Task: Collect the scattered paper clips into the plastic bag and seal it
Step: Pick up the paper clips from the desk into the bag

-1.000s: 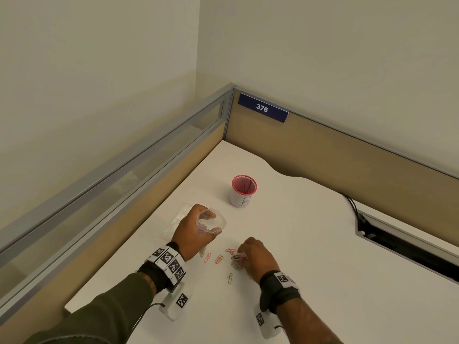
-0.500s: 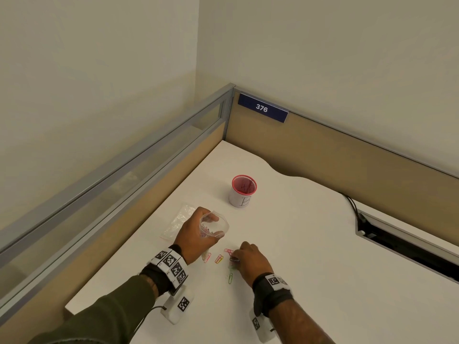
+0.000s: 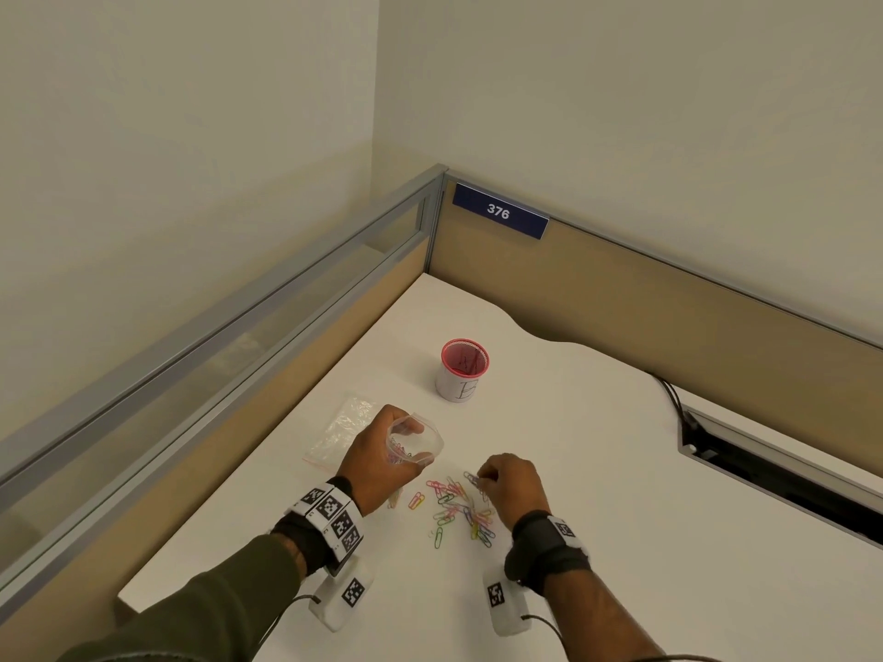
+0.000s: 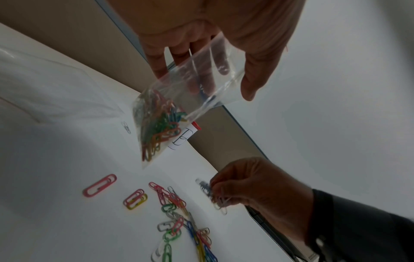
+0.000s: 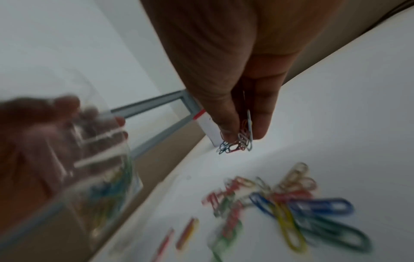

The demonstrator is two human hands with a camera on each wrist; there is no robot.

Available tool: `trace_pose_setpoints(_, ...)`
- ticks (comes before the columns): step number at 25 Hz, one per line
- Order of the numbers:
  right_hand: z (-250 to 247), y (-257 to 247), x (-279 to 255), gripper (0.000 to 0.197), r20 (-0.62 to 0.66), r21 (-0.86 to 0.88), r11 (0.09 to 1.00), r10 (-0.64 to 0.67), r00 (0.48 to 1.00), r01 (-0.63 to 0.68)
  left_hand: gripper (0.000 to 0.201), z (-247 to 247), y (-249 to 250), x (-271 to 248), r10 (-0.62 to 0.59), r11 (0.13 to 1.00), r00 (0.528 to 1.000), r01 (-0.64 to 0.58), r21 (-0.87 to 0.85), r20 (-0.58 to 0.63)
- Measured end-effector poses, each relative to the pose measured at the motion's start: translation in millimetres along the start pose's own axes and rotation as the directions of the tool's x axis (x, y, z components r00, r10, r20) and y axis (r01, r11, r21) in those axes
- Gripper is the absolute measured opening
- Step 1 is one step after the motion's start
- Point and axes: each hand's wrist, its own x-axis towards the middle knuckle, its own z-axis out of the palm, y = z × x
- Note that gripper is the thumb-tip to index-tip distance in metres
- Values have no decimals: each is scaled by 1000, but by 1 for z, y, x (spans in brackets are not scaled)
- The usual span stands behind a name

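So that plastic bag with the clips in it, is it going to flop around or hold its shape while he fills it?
The bag is thin film and hangs creased from the left hand, so probably floppy. The clips bunch in its lower corner, so it likely sags there. Its mouth probably closes unless fingers hold it open.

The plastic bag (image 4: 190, 99) is clear, thin, glossy film, crinkly where it's gripped. The paper clips (image 3: 461, 511) look plastic-coated in bright colours, smooth with a slight sheen. Desk (image 3: 573, 470) is plain matt white, smooth laminate by the look. Cup (image 3: 462, 371) has a red rim and a white paper-looking wrap. Partition frame (image 3: 286, 298) is brushed grey metal, panels look like tan cloth.
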Motion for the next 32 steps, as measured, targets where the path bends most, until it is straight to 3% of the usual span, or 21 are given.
trace_pose_setpoints(4,-40,-19,-5,2,-143,245,969,-9,990,44,45,4,1,4,-4,1000,1000,4,20,7)
trace_pose_setpoints(9,-82,-68,-13,4,-219,466,864,-98,971,192,44,9,8,7,-5,999,1000,4,48,19)
trace_pose_setpoints(13,-86,-104,-20,7,-204,321,893,-259,944,315,45,12,11,7,-19,998,1000,18,68,23)
trace_pose_setpoints(17,-73,-123,-22,13,-46,-31,923,-385,922,384,43,11,18,6,-5,996,1000,4,85,15)
trace_pose_setpoints(20,-65,-131,-25,19,64,-164,895,-410,910,415,42,12,19,7,0,994,1000,1,109,-10)
trace_pose_setpoints(23,-68,-134,-28,21,42,-142,898,-416,908,417,41,13,20,7,-8,994,1000,9,113,-11)
trace_pose_setpoints(26,-80,-130,-31,16,-100,-37,904,-427,899,425,43,11,19,5,5,996,1000,-5,90,9)
trace_pose_setpoints(29,-80,-103,-27,10,-241,80,925,-343,908,371,43,6,16,0,8,1000,1000,-8,24,14)
trace_pose_setpoints(32,-52,-54,-16,15,-121,-15,986,-167,979,167,43,-3,14,-3,17,1000,1000,-18,-12,-24)
